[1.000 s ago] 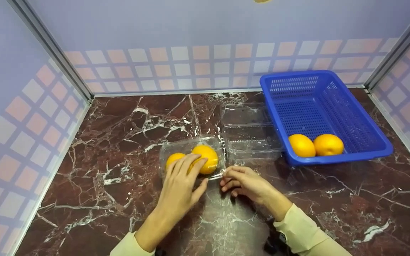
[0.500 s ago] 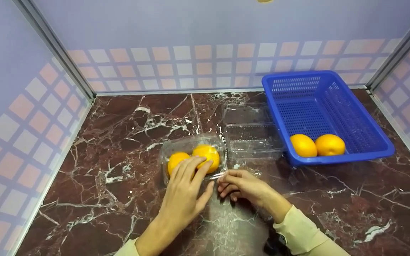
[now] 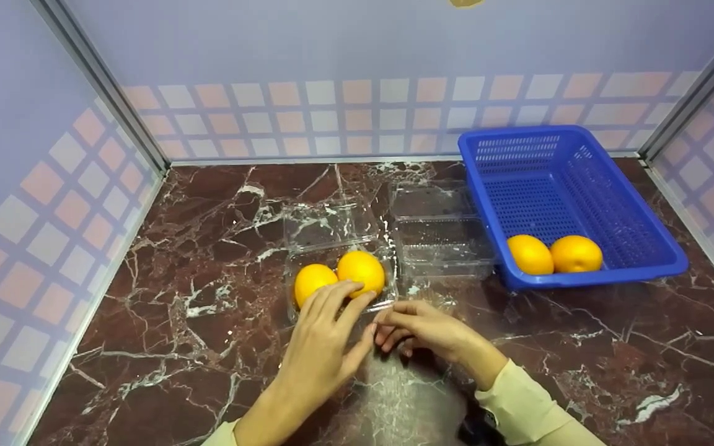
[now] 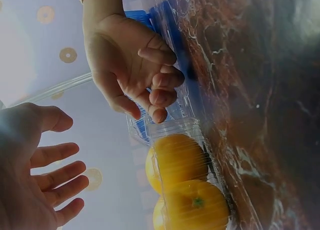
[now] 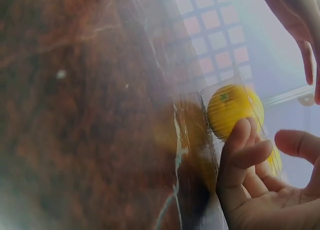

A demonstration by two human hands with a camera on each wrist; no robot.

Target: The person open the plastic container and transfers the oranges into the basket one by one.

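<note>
Two oranges [image 3: 361, 273] sit side by side in a clear plastic clamshell box [image 3: 292, 294], whose lid [image 3: 330, 224] lies folded back behind it. Over the front of the box is my left hand [image 3: 326, 334], fingers bent slightly and spread, overlapping the oranges in the head view. The left wrist view shows its fingers [image 4: 62, 175] apart with nothing between them. My right hand [image 3: 434, 331] is at the box's front right corner, fingers loosely curled. In the right wrist view its thumb [image 5: 297, 144] stands apart from the fingers, which are close to the box wall.
A second clear plastic box [image 3: 440, 232] lies open to the right. Beside it stands a blue perforated basket [image 3: 633, 204] with two more oranges [image 3: 576, 254] at its near end. Tiled panels [image 3: 357, 118] enclose the marbled tabletop [image 3: 165, 297] at the back and sides.
The lid of the box with oranges has swung back from over the fruit and now lies behind it. Both hands have shifted slightly toward the person, and my left hand has uncovered more of the oranges.
</note>
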